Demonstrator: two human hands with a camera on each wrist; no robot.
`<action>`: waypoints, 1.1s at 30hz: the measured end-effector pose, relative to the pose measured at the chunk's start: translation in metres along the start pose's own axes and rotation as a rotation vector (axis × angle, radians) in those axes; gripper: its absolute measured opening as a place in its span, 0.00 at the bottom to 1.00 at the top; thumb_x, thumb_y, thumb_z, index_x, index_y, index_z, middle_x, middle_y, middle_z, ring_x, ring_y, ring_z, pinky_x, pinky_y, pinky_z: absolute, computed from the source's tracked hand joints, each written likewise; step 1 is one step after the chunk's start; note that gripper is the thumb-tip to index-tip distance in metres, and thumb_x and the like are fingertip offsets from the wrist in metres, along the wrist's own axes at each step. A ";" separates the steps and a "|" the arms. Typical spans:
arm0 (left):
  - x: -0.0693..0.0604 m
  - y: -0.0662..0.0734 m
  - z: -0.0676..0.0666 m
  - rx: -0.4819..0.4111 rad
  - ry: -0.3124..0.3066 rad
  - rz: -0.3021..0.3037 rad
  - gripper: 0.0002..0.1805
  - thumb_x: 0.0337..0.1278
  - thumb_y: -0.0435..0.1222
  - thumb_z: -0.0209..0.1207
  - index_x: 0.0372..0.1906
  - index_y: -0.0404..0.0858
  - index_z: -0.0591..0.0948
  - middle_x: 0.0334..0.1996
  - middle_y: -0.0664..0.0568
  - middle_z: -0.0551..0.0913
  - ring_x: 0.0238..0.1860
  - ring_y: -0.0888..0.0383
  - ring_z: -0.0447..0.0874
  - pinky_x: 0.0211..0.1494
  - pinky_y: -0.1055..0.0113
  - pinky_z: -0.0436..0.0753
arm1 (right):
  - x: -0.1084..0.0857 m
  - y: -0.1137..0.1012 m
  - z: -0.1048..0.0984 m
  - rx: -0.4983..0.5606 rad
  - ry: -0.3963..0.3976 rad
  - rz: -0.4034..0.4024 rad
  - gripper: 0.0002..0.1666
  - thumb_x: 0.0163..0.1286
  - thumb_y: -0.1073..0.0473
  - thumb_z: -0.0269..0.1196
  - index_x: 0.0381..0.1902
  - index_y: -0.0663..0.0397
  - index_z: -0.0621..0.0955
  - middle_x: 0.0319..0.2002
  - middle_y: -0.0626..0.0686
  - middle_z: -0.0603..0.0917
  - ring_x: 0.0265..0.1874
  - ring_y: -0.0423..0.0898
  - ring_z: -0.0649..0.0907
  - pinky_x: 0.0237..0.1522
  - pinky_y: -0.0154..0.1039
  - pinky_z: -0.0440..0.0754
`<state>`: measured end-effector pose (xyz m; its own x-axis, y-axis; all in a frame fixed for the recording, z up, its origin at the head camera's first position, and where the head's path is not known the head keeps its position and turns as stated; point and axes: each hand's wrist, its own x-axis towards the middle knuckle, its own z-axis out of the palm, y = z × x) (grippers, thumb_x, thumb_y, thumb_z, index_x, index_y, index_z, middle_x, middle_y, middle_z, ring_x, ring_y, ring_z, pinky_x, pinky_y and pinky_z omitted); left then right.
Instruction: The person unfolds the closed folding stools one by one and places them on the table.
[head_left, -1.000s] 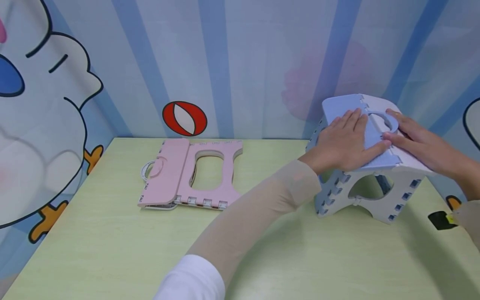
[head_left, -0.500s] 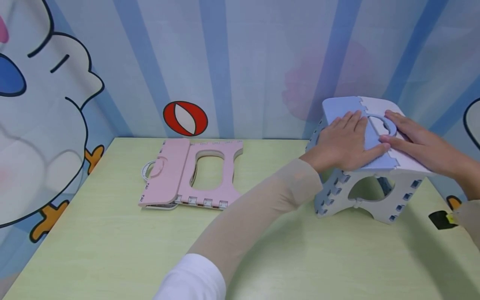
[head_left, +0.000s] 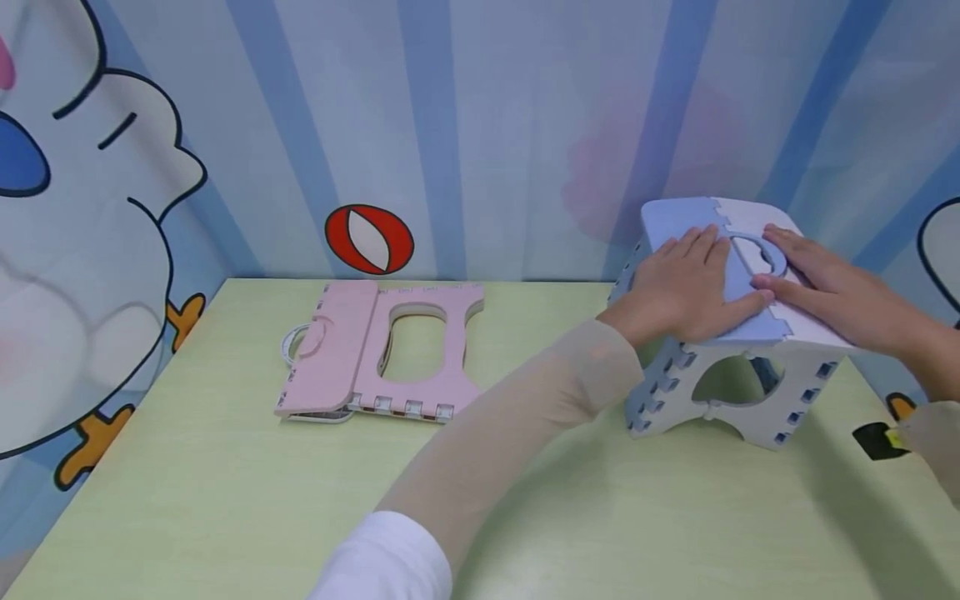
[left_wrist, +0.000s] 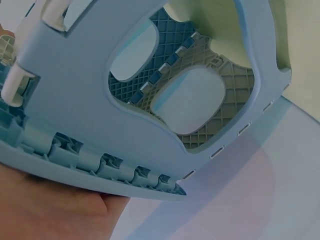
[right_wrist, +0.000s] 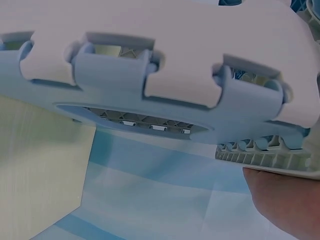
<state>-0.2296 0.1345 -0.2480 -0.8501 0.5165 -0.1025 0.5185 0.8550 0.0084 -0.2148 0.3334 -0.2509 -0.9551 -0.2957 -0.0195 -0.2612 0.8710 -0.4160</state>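
A blue and white folding step stool (head_left: pixel 738 375) stands unfolded at the right of the table, with a blue ring handle (head_left: pixel 776 260) at the middle of its top. My left hand (head_left: pixel 682 287) lies flat on the blue half, its fingers straight. On the white half rests my right hand (head_left: pixel 836 292), fingers extended, the thumb reaching toward the seam. In the left wrist view the blue side panel (left_wrist: pixel 100 85) and its hinges show above part of the left hand (left_wrist: pixel 60 210). Part of the right hand (right_wrist: pixel 285 205) touches the top's edge in the right wrist view.
A pink folding stool (head_left: pixel 337 342) lies folded flat at the back left of the light table (head_left: pixel 225 500). A striped cartoon backdrop (head_left: pixel 495 125) rises directly behind the table. A small black object (head_left: pixel 879 442) shows near the right sleeve.
The stool's top has sunk slightly under my hands and looks flatter, its middle seam more closed. Both hands stay on top. The pink stool has not moved.
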 end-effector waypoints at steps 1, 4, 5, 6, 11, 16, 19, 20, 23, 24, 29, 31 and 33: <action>0.000 -0.001 0.001 -0.003 0.002 -0.001 0.48 0.60 0.74 0.16 0.79 0.53 0.32 0.78 0.64 0.28 0.77 0.66 0.25 0.76 0.70 0.34 | 0.000 0.000 0.000 -0.001 -0.005 0.001 0.44 0.81 0.44 0.45 0.80 0.52 0.37 0.78 0.62 0.33 0.74 0.68 0.35 0.64 0.78 0.38; 0.002 -0.003 0.006 -0.021 0.013 -0.004 0.48 0.60 0.74 0.17 0.80 0.54 0.33 0.78 0.64 0.29 0.77 0.66 0.25 0.76 0.71 0.34 | 0.001 -0.002 0.002 0.006 -0.019 0.002 0.44 0.81 0.44 0.45 0.80 0.50 0.37 0.79 0.61 0.33 0.74 0.68 0.35 0.63 0.79 0.39; 0.002 -0.004 0.007 -0.029 0.016 -0.005 0.49 0.60 0.75 0.18 0.80 0.53 0.33 0.78 0.64 0.29 0.77 0.67 0.25 0.76 0.71 0.34 | 0.001 -0.002 0.002 0.010 -0.022 0.003 0.44 0.81 0.44 0.45 0.80 0.49 0.37 0.79 0.61 0.33 0.75 0.68 0.35 0.63 0.79 0.39; 0.003 -0.005 0.008 -0.038 0.019 -0.005 0.49 0.60 0.75 0.18 0.80 0.53 0.33 0.78 0.64 0.29 0.77 0.67 0.26 0.75 0.72 0.34 | 0.001 -0.002 0.002 0.012 -0.028 0.003 0.44 0.81 0.44 0.45 0.80 0.49 0.37 0.79 0.60 0.32 0.75 0.67 0.34 0.63 0.79 0.39; 0.003 -0.008 0.008 -0.065 0.029 0.000 0.49 0.60 0.75 0.20 0.80 0.53 0.34 0.78 0.63 0.30 0.77 0.65 0.27 0.76 0.71 0.35 | 0.001 0.000 0.003 0.028 -0.022 -0.016 0.44 0.81 0.45 0.46 0.80 0.48 0.38 0.79 0.62 0.33 0.75 0.67 0.35 0.63 0.79 0.40; 0.000 -0.010 0.005 -0.077 0.044 0.021 0.50 0.60 0.75 0.23 0.80 0.53 0.37 0.79 0.61 0.32 0.77 0.62 0.26 0.76 0.71 0.34 | -0.001 0.002 0.000 0.043 0.003 -0.056 0.43 0.80 0.47 0.48 0.81 0.49 0.40 0.79 0.64 0.35 0.75 0.68 0.37 0.63 0.78 0.42; -0.002 -0.012 0.003 -0.095 0.050 0.034 0.50 0.60 0.76 0.24 0.80 0.54 0.38 0.79 0.60 0.33 0.77 0.61 0.25 0.76 0.69 0.35 | -0.002 0.001 -0.002 0.044 0.008 -0.055 0.43 0.80 0.46 0.47 0.81 0.48 0.40 0.78 0.64 0.35 0.75 0.69 0.38 0.63 0.78 0.45; -0.002 -0.013 0.003 -0.104 0.051 0.036 0.50 0.60 0.76 0.24 0.80 0.54 0.38 0.79 0.60 0.33 0.77 0.60 0.25 0.76 0.69 0.35 | -0.003 0.001 -0.003 0.041 0.011 -0.050 0.43 0.80 0.46 0.47 0.81 0.48 0.40 0.78 0.64 0.35 0.74 0.70 0.39 0.62 0.78 0.46; -0.004 -0.015 0.001 -0.119 0.054 0.038 0.49 0.59 0.76 0.25 0.80 0.56 0.39 0.79 0.61 0.35 0.77 0.61 0.26 0.77 0.68 0.37 | -0.004 -0.001 -0.004 0.021 0.020 -0.035 0.44 0.80 0.45 0.48 0.81 0.50 0.39 0.78 0.66 0.36 0.73 0.74 0.43 0.61 0.79 0.50; -0.005 -0.016 0.001 -0.123 0.058 0.040 0.49 0.59 0.76 0.25 0.80 0.57 0.39 0.79 0.61 0.36 0.78 0.61 0.27 0.77 0.67 0.38 | -0.005 -0.001 -0.004 0.014 0.027 -0.030 0.45 0.80 0.44 0.48 0.81 0.50 0.39 0.78 0.66 0.37 0.73 0.75 0.45 0.60 0.79 0.51; -0.011 -0.019 0.001 -0.148 0.079 0.062 0.46 0.60 0.76 0.29 0.80 0.63 0.40 0.79 0.64 0.40 0.78 0.61 0.31 0.78 0.64 0.44 | -0.007 -0.004 -0.005 -0.021 0.068 -0.022 0.46 0.79 0.44 0.48 0.80 0.53 0.39 0.78 0.68 0.37 0.73 0.75 0.44 0.63 0.78 0.46; -0.013 -0.019 0.000 -0.154 0.085 0.077 0.46 0.60 0.76 0.30 0.80 0.63 0.40 0.79 0.64 0.40 0.78 0.61 0.32 0.78 0.64 0.45 | -0.008 -0.007 -0.005 -0.029 0.080 -0.028 0.45 0.80 0.44 0.48 0.80 0.53 0.40 0.78 0.68 0.38 0.73 0.73 0.42 0.65 0.77 0.42; -0.017 -0.020 -0.001 -0.156 0.094 0.092 0.46 0.61 0.75 0.30 0.80 0.63 0.40 0.79 0.64 0.40 0.78 0.61 0.32 0.78 0.65 0.44 | -0.011 -0.011 -0.006 -0.048 0.092 -0.027 0.45 0.80 0.43 0.48 0.80 0.54 0.41 0.77 0.69 0.40 0.73 0.73 0.43 0.65 0.76 0.41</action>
<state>-0.2261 0.1088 -0.2451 -0.8084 0.5887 -0.0013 0.5801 0.7970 0.1684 -0.2026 0.3295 -0.2407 -0.9558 -0.2840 0.0756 -0.2913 0.8818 -0.3710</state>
